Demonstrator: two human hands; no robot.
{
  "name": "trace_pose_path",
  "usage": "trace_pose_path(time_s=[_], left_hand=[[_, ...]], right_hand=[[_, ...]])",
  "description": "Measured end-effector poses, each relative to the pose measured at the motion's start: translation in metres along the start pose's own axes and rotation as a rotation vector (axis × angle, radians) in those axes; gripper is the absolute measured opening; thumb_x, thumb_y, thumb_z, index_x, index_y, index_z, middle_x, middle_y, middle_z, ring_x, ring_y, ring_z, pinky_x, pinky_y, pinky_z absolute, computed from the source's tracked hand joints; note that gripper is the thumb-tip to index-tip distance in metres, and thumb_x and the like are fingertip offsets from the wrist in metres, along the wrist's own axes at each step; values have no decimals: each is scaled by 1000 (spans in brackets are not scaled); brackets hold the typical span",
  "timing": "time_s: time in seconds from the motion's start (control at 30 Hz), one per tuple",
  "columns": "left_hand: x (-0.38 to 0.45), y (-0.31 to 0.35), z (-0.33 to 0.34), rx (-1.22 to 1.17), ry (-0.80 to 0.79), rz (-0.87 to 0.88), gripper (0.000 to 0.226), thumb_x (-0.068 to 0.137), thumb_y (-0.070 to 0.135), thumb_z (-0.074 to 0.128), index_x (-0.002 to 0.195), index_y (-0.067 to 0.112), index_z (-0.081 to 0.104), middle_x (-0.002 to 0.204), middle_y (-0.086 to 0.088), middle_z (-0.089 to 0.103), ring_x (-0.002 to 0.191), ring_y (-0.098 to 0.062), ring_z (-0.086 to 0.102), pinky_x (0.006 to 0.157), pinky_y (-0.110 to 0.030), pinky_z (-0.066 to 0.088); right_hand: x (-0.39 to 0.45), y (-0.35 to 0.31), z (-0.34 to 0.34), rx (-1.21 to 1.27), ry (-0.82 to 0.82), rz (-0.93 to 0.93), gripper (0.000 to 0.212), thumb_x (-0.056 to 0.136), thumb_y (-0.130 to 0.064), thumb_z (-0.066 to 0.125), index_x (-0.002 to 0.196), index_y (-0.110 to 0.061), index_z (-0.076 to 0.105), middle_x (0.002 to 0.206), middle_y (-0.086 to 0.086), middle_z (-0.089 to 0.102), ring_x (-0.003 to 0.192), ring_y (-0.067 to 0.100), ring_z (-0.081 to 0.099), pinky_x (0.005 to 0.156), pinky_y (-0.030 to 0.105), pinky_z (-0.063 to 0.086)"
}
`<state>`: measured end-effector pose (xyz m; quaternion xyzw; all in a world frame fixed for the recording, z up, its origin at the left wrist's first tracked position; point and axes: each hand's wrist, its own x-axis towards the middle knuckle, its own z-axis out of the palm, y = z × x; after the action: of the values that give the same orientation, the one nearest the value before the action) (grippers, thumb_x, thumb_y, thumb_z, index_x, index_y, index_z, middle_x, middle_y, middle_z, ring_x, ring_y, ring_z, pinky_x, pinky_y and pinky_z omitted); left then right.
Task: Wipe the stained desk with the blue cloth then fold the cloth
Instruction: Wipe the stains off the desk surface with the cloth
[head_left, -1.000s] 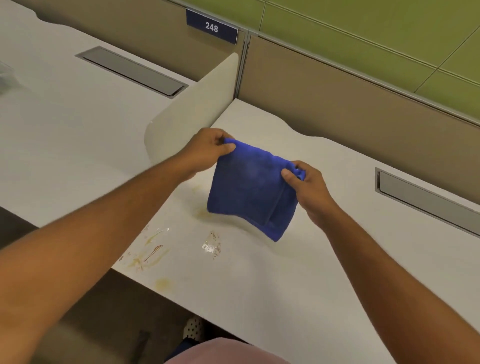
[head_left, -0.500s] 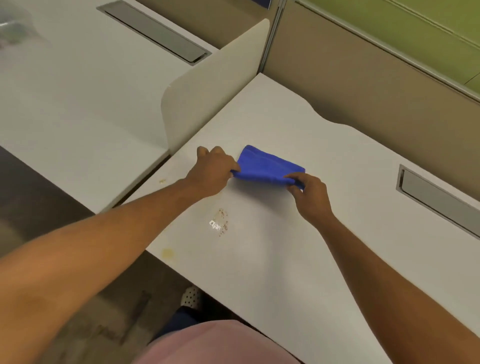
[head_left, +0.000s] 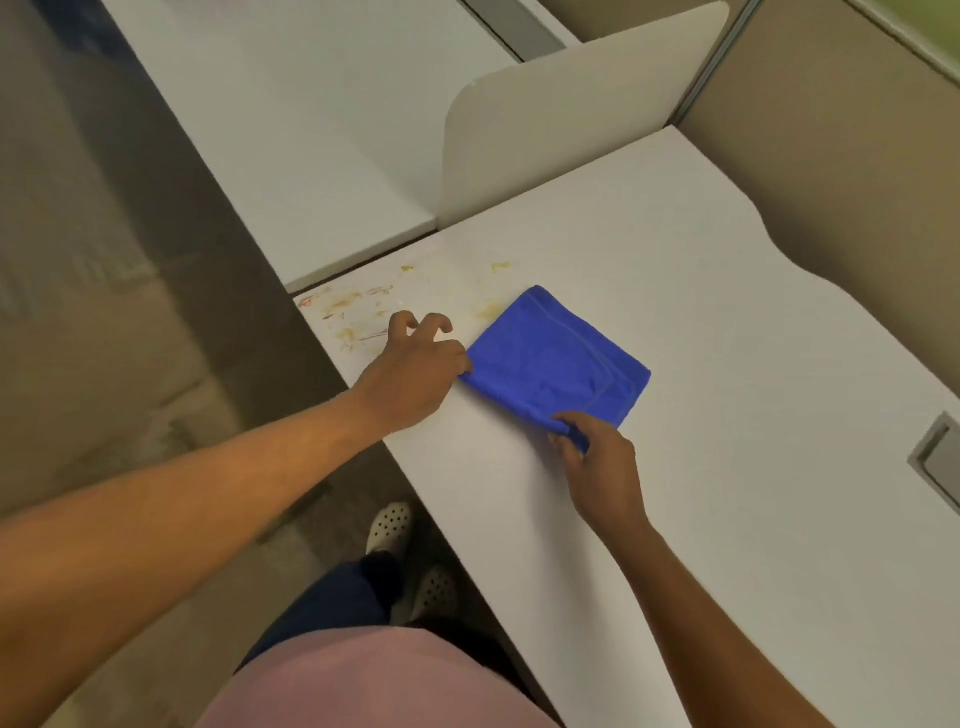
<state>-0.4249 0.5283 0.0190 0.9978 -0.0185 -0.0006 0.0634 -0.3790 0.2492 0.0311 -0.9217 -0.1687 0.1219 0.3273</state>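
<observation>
Blue cloth (head_left: 553, 358) lies folded flat on the counter (head_left: 727, 364), beside the stains (head_left: 353, 312). Our left hand (head_left: 415, 374) pinches its near-left corner, other fingers loose; right hand (head_left: 597, 457) pinches the near corner. We'd press flat and sweep leftward across the stains, keeping folds together.

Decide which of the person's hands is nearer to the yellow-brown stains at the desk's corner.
Left. The left hand rests right beside the stains, its fingers over their edge, with its grip on the blue cloth. The right hand pinches the cloth's near corner, farther away.
</observation>
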Motion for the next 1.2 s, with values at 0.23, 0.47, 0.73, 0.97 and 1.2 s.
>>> trace_pose_path(time_s=[0.23,0.47,0.73,0.97,1.2], left_hand=[[-76,20,11,140,170,-144,22,94,20,73,114,24,79,154,-6,57,152,-42,38,116,-72,28],[-120,69,46,-448,313,-868,69,105,36,56,164,15,28,177,-9,15,164,-33,10,130,-60,10],[-95,144,71,-1444,418,-1356,79,107,65,30,170,20,14,176,-7,24,161,-26,25,128,-43,22],[-72,158,90,-1383,670,-1457,74,109,63,19,169,20,21,173,-5,33,159,-22,31,116,-26,24],[-71,158,104,-1360,751,-1469,95,93,79,16,168,20,25,174,0,31,160,-15,27,119,-23,18]], right_hand=[[-28,-2,8,-113,-124,-216,16,99,-32,72,112,-24,76,107,-11,75,103,11,63,96,32,51],[5,-25,23,-209,-122,-421,56,100,-63,55,140,-25,62,155,1,52,147,25,43,123,51,35],[82,-47,74,-641,-280,-428,100,86,-94,18,168,-40,0,179,-3,-5,164,36,-12,127,69,-6],[99,-80,117,-612,-253,-585,68,112,-55,22,170,-25,3,179,1,1,165,27,-1,134,49,1],[99,-16,61,-497,-570,-1033,63,114,-42,33,170,-20,13,179,-3,9,165,15,1,135,43,3]])
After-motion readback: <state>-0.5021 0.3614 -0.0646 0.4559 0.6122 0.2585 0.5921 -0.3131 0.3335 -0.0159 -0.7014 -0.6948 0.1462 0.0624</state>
